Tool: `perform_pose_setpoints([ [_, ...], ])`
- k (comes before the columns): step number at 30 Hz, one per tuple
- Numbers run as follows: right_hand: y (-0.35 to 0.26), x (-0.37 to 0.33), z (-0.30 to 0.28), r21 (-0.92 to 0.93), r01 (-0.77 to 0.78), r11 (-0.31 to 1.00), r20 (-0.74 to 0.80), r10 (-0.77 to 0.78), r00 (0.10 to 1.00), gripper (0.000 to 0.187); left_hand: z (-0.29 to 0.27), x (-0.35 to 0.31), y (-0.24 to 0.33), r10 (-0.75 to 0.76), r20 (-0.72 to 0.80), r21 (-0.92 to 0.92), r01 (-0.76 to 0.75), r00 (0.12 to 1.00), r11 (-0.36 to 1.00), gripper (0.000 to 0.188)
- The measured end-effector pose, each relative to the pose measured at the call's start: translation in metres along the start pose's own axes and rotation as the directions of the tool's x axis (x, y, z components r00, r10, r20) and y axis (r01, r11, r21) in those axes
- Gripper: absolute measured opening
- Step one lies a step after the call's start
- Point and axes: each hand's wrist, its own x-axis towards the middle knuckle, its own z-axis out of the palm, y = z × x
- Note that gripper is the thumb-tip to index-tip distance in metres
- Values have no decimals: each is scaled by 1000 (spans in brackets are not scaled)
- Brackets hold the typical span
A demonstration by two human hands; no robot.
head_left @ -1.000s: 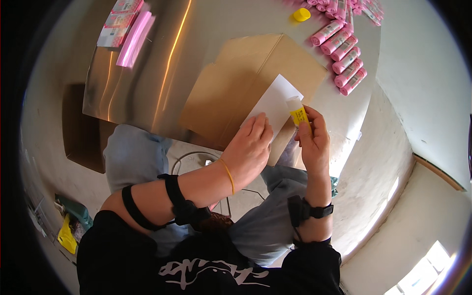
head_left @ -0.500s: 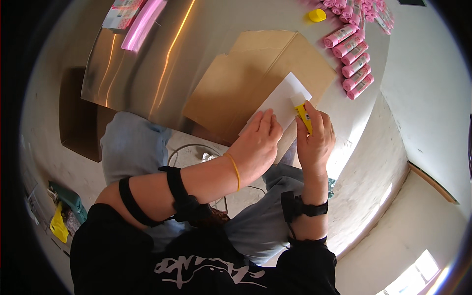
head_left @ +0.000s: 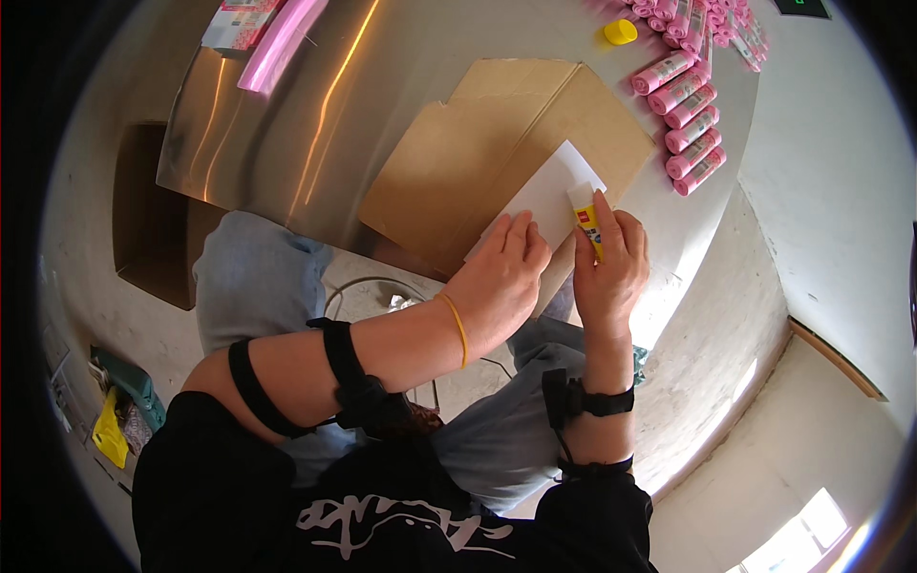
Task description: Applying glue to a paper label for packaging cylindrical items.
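A white sheet of paper (head_left: 549,189) lies on a flattened brown cardboard piece (head_left: 458,148) at the table's near edge. My left hand (head_left: 501,272) rests on the paper's lower left part, its fingers extended and nothing held in it. In my right hand (head_left: 611,272) is a yellow glue stick (head_left: 586,222), gripped between thumb and fingers. The glue stick's white end meets the paper near its right edge. Off at the far right sits a yellow cap (head_left: 620,31), apart from both hands.
Pink rolls (head_left: 680,91) stand in a row and a pile along the table's right side. At the far left are a pink film strip (head_left: 279,48) and a printed box (head_left: 235,27). A brown carton (head_left: 148,220) sits below the shiny metal table (head_left: 258,143).
My right hand has shifted very slightly, and the glue stick has turned to stand a little straighter against the paper. My left hand stays in place.
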Motion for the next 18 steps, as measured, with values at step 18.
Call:
perform_pose_setpoints([
  [18,-3,2,-2,-34,-20,999,5,20,1000,30,3,0,0,-20,-14,-27,20,1000,999,32],
])
